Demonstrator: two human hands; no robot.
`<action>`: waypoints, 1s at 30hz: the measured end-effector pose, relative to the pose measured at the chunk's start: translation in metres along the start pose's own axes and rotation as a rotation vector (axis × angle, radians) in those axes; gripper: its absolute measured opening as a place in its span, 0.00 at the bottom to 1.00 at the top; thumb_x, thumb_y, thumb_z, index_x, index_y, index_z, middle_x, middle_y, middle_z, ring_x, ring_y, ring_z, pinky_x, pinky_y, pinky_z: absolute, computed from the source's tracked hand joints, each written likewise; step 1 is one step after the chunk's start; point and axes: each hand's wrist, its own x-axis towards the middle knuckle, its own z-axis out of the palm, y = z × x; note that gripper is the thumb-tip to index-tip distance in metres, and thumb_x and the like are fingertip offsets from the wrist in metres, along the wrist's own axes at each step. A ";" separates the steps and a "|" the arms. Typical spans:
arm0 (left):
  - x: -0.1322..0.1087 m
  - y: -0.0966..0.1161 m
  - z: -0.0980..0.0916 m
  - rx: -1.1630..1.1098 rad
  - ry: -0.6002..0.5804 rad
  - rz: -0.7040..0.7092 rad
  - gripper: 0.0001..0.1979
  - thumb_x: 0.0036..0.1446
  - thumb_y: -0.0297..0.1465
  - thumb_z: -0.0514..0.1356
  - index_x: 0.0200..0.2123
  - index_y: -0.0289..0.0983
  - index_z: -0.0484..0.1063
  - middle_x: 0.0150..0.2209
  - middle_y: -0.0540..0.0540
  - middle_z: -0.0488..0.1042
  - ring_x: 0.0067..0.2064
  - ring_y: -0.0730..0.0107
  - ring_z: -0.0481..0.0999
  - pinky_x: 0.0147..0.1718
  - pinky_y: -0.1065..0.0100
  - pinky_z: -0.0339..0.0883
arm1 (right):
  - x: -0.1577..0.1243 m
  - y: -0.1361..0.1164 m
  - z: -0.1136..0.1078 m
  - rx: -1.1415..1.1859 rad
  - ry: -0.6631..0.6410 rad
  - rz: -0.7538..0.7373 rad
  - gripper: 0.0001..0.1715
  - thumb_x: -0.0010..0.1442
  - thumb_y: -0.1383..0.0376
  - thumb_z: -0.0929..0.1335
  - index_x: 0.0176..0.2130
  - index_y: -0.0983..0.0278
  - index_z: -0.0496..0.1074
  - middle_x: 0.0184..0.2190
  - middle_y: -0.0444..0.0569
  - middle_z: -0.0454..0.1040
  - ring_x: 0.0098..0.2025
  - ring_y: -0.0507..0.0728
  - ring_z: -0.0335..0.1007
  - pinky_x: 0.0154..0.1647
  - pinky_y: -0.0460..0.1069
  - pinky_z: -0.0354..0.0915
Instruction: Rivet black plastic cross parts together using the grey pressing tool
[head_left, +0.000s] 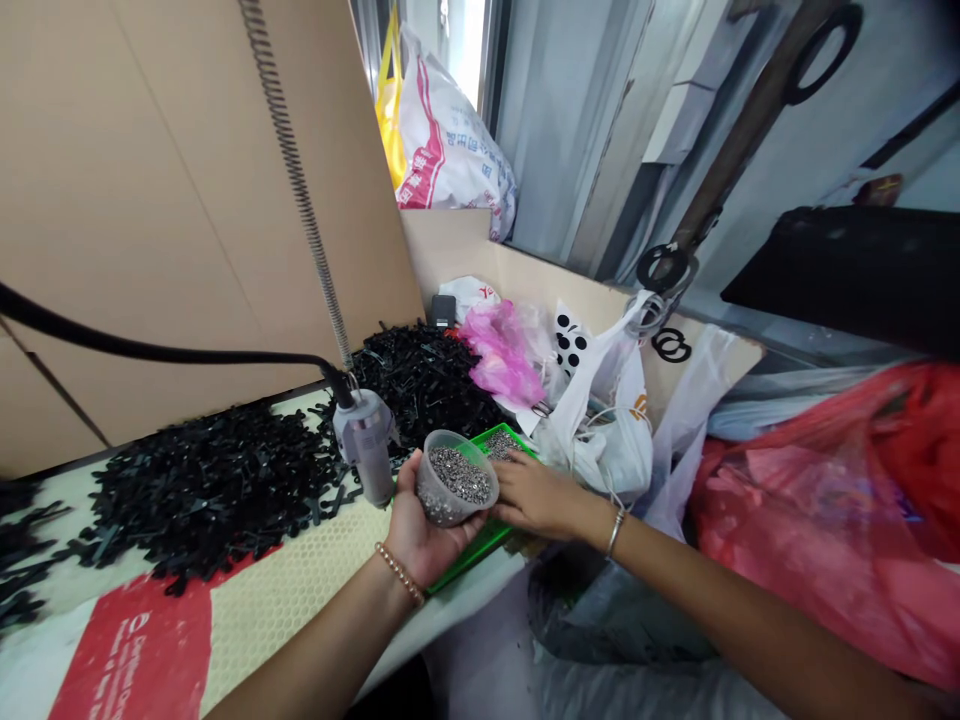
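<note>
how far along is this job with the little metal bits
Hard to judge exactly. Looking done: black plastic parts lie heaped on the honeycomb mat, though whether they are finished is unclear. In hand: the left hand holds a clear cup of small metal pieces, and the right hand rests at a green tray. Left: cup and tray both hold plenty of pieces.

left of my left hand (427, 535), a tall cardboard panel (172, 200) stands like a wall. far beyond my hands, daylight shows through a bright gap (469, 50) beside a grey panel (547, 120), and a pale wall (919, 170) lies past my right hand (536, 500).
</note>
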 end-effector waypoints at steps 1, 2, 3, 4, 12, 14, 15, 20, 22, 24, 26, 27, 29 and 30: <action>0.000 0.001 0.000 0.000 0.001 0.008 0.19 0.60 0.46 0.52 0.41 0.36 0.71 0.41 0.39 0.76 0.38 0.55 0.76 0.33 0.58 0.71 | -0.006 -0.001 0.006 0.013 0.020 -0.050 0.21 0.67 0.58 0.64 0.56 0.63 0.66 0.58 0.55 0.64 0.62 0.62 0.53 0.65 0.64 0.41; -0.001 0.001 0.000 0.000 0.004 0.013 0.19 0.60 0.46 0.52 0.41 0.36 0.71 0.40 0.39 0.76 0.38 0.55 0.76 0.33 0.58 0.71 | -0.013 0.001 0.012 0.020 0.036 -0.067 0.24 0.68 0.55 0.63 0.59 0.63 0.63 0.60 0.55 0.62 0.64 0.62 0.50 0.65 0.65 0.38; -0.001 0.002 0.000 0.000 0.005 0.017 0.19 0.60 0.46 0.53 0.40 0.37 0.71 0.40 0.40 0.76 0.37 0.55 0.76 0.33 0.58 0.71 | -0.019 0.004 0.017 0.020 0.049 -0.052 0.28 0.68 0.53 0.62 0.61 0.64 0.61 0.61 0.56 0.59 0.64 0.62 0.49 0.65 0.66 0.37; -0.001 0.002 0.000 0.002 0.007 0.020 0.18 0.59 0.46 0.53 0.40 0.37 0.71 0.40 0.40 0.76 0.37 0.55 0.76 0.33 0.58 0.71 | -0.025 0.009 0.021 0.013 0.063 -0.020 0.30 0.68 0.51 0.61 0.62 0.65 0.59 0.62 0.57 0.57 0.65 0.63 0.48 0.65 0.66 0.37; -0.001 -0.002 -0.003 0.017 -0.002 0.025 0.18 0.60 0.44 0.54 0.41 0.36 0.71 0.41 0.40 0.75 0.37 0.56 0.76 0.33 0.58 0.71 | -0.017 0.013 0.021 -0.046 0.126 0.029 0.30 0.68 0.52 0.61 0.63 0.63 0.57 0.63 0.55 0.56 0.66 0.63 0.46 0.66 0.65 0.37; 0.000 -0.003 -0.005 0.029 0.004 0.029 0.18 0.59 0.45 0.54 0.42 0.37 0.71 0.42 0.39 0.75 0.38 0.55 0.76 0.33 0.58 0.71 | -0.004 0.006 0.022 -0.038 0.132 0.016 0.29 0.68 0.54 0.62 0.63 0.62 0.57 0.62 0.54 0.58 0.65 0.63 0.47 0.66 0.65 0.37; 0.000 -0.002 -0.005 0.035 0.011 0.032 0.18 0.59 0.45 0.54 0.43 0.37 0.71 0.43 0.39 0.75 0.38 0.55 0.76 0.33 0.58 0.71 | 0.001 0.005 0.023 -0.028 0.125 0.020 0.29 0.68 0.55 0.62 0.63 0.61 0.57 0.62 0.54 0.58 0.65 0.62 0.48 0.66 0.65 0.37; 0.001 0.003 -0.009 0.026 0.052 0.059 0.16 0.59 0.44 0.55 0.41 0.39 0.70 0.40 0.41 0.75 0.37 0.56 0.75 0.33 0.58 0.71 | 0.004 0.026 0.023 -0.038 0.052 0.170 0.29 0.69 0.53 0.60 0.63 0.65 0.57 0.63 0.55 0.54 0.65 0.63 0.47 0.65 0.67 0.40; 0.001 0.004 -0.010 0.021 0.059 0.062 0.15 0.59 0.44 0.56 0.41 0.39 0.70 0.39 0.42 0.75 0.36 0.56 0.75 0.33 0.58 0.71 | 0.000 0.035 0.019 -0.060 0.047 0.201 0.30 0.69 0.53 0.60 0.62 0.67 0.59 0.63 0.56 0.54 0.66 0.64 0.46 0.64 0.67 0.42; 0.001 0.004 -0.011 0.021 0.057 0.053 0.16 0.59 0.44 0.55 0.41 0.39 0.70 0.38 0.42 0.75 0.36 0.57 0.75 0.33 0.58 0.71 | -0.005 0.037 0.013 -0.048 0.051 0.164 0.28 0.69 0.54 0.60 0.62 0.66 0.60 0.63 0.55 0.55 0.66 0.65 0.45 0.64 0.67 0.43; 0.002 0.004 -0.010 0.031 0.052 0.037 0.17 0.59 0.45 0.54 0.41 0.38 0.70 0.39 0.42 0.75 0.36 0.57 0.75 0.33 0.58 0.71 | -0.011 0.029 0.009 -0.011 0.058 0.080 0.26 0.70 0.55 0.58 0.62 0.65 0.60 0.63 0.53 0.56 0.66 0.64 0.45 0.64 0.64 0.45; 0.002 0.003 -0.010 0.039 0.048 0.029 0.17 0.59 0.45 0.54 0.41 0.38 0.70 0.40 0.41 0.75 0.37 0.56 0.75 0.33 0.58 0.71 | -0.014 0.023 0.008 0.010 0.054 0.027 0.26 0.71 0.56 0.58 0.62 0.65 0.60 0.63 0.52 0.56 0.66 0.63 0.45 0.64 0.63 0.46; 0.002 0.003 -0.010 0.052 0.034 0.025 0.18 0.60 0.46 0.52 0.41 0.38 0.70 0.41 0.40 0.75 0.38 0.55 0.75 0.33 0.58 0.71 | -0.021 0.013 0.007 0.042 0.027 -0.088 0.25 0.71 0.56 0.57 0.62 0.65 0.59 0.62 0.52 0.58 0.65 0.61 0.47 0.65 0.62 0.45; 0.002 0.003 -0.009 0.057 0.030 0.027 0.18 0.60 0.46 0.52 0.41 0.38 0.70 0.41 0.40 0.75 0.38 0.54 0.75 0.33 0.58 0.71 | -0.026 0.010 0.008 0.050 0.014 -0.131 0.25 0.71 0.56 0.57 0.62 0.65 0.59 0.61 0.53 0.59 0.65 0.61 0.49 0.65 0.62 0.44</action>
